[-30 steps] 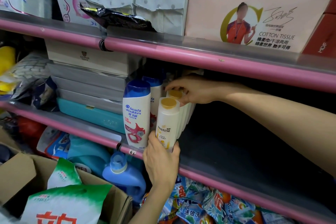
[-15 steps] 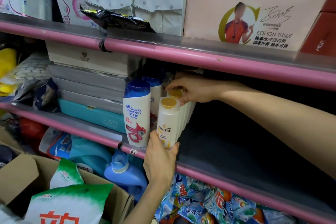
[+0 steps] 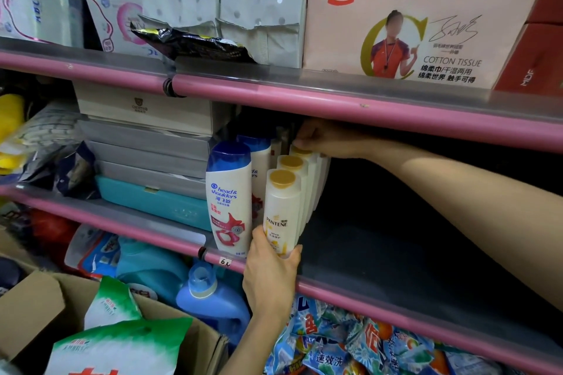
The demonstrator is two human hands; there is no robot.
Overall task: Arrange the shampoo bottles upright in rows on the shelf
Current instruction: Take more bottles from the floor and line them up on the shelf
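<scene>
Left hand (image 3: 271, 274): I have it wrapped round the base of the front Pantene bottle (image 3: 281, 210), thumb on its left side, fingers on its right, at the near lip of the middle shelf (image 3: 396, 253)
Right hand (image 3: 323, 138): reaching in under the upper shelf rail (image 3: 335, 100), fingertips on the cap of a far Pantene bottle (image 3: 300, 151); I can't tell whether it pinches or only steadies it
Rows: Pantene file runs near to far, upright; Head & Shoulders bottles (image 3: 228, 195) stand touching it on the left
Risk, domino: pushing the front bottle in too hard could, I judge, topple the tight file backwards
Risk, edge: the front bottle sits right at the lip; letting go off-balance may drop it onto the detergent bags (image 3: 350, 347) below
Risk, neighbour: a nudge left could tip the tall blue-capped bottle
Cardboard box (image 3: 33, 301): near left, holds green-and-white powder bags (image 3: 115, 347)
Lower shelf: blue detergent jug (image 3: 210, 301)
Teal case (image 3: 152, 204): closed, contents hidden
</scene>
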